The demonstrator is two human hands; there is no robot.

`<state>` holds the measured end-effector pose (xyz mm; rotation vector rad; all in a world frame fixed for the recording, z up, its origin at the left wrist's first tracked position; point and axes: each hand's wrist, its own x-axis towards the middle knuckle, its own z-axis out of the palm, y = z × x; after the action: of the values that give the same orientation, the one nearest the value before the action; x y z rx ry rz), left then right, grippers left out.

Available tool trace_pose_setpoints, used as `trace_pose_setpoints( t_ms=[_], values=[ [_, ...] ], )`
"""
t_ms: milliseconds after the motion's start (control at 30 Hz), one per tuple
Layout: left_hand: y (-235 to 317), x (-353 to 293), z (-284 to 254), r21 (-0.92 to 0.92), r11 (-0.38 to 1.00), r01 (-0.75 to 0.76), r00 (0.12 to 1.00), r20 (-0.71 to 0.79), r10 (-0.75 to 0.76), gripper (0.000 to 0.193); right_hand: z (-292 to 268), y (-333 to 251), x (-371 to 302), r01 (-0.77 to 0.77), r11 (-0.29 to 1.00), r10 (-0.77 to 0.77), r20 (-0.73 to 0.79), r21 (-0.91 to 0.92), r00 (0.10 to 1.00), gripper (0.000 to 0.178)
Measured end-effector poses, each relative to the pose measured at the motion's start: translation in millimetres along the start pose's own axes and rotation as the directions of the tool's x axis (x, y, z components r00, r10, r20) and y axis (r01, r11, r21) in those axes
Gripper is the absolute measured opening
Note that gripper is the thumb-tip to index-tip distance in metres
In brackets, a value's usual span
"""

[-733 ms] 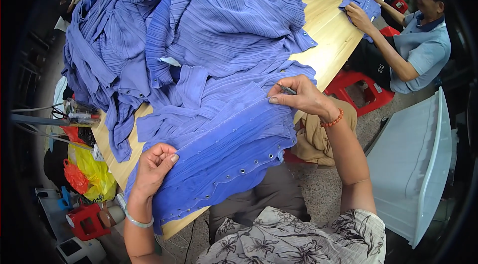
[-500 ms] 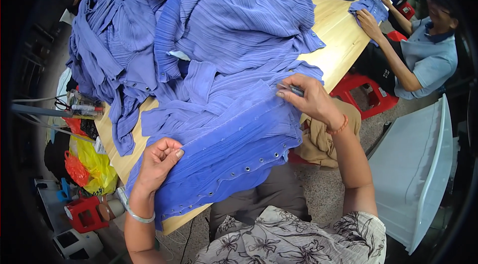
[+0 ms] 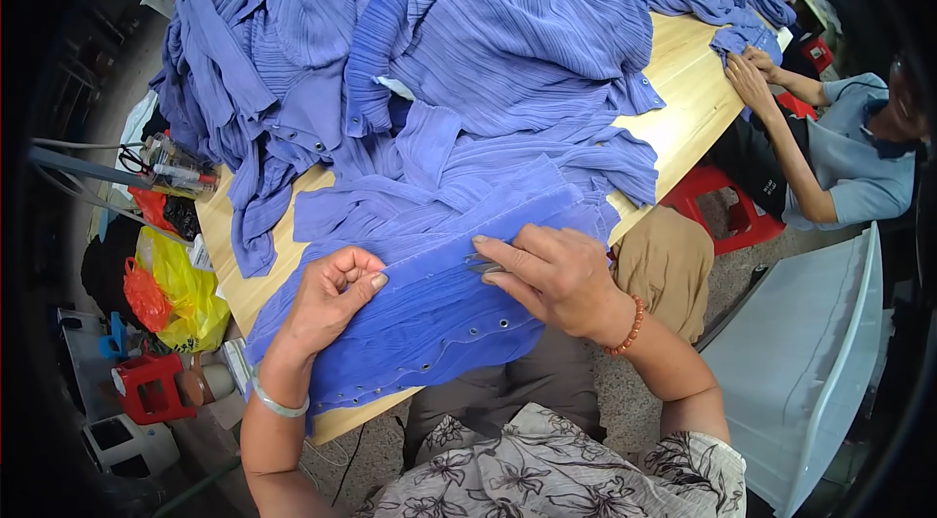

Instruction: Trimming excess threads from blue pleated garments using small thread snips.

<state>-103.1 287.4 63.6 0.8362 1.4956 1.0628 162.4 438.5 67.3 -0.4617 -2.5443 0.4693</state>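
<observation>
The left hand (image 3: 337, 299) pinched, thumb (image 3: 363, 294) against curled fingers (image 3: 344, 266); the right hand (image 3: 561, 281) angled leftward, its outer fingers probably folded.

A ribbed blue garment (image 3: 420, 308) lay spread, eyelets (image 3: 503, 324) along its five-o'clock edge, a metal tool (image 3: 481, 266) over it.

At the table's (image 3: 698, 64) near-left corner, someone has a blue-violet garment (image 3: 420, 337) laid out, a row of eyelets along its nearer part. The left hand (image 3: 337, 298) pinches its seam; the right hand (image 3: 561, 279), just over the cloth, grips a small metal tool (image 3: 481, 265). Similar clothes (image 3: 527, 40) are heaped behind. Farther right along the table's edge, a co-worker (image 3: 859, 166) fingers another piece (image 3: 752, 38).
</observation>
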Motion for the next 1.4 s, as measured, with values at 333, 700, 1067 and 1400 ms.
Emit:
trace_pose_setpoints(
  t_ms=[333,700,1067,1400],
  values=[
    [3,-2,-9,0.034,0.999,0.029,1.0,0.004,-0.029,0.004,7,-7,13,-0.157,0.957,0.183,-0.089,0.245,0.979,0.041],
    [-5,-17,-22,0.099,0.995,-0.034,0.999,-0.025,0.037,0.015,68,-44,56,-0.035,0.996,0.042,-0.088,0.079,0.995,0.044],
    [-6,-36,-39,0.243,0.97,0.021,1.0,-0.007,-0.02,0.02,85,-12,62,-0.122,0.992,0.126,-0.104,0.036,0.987,0.031],
    [-25,-48,-44,-0.024,0.995,0.095,0.995,0.011,-0.095,0.015,78,-16,64,-0.131,0.991,0.133,-0.089,0.026,0.987,0.022]
  ],
)
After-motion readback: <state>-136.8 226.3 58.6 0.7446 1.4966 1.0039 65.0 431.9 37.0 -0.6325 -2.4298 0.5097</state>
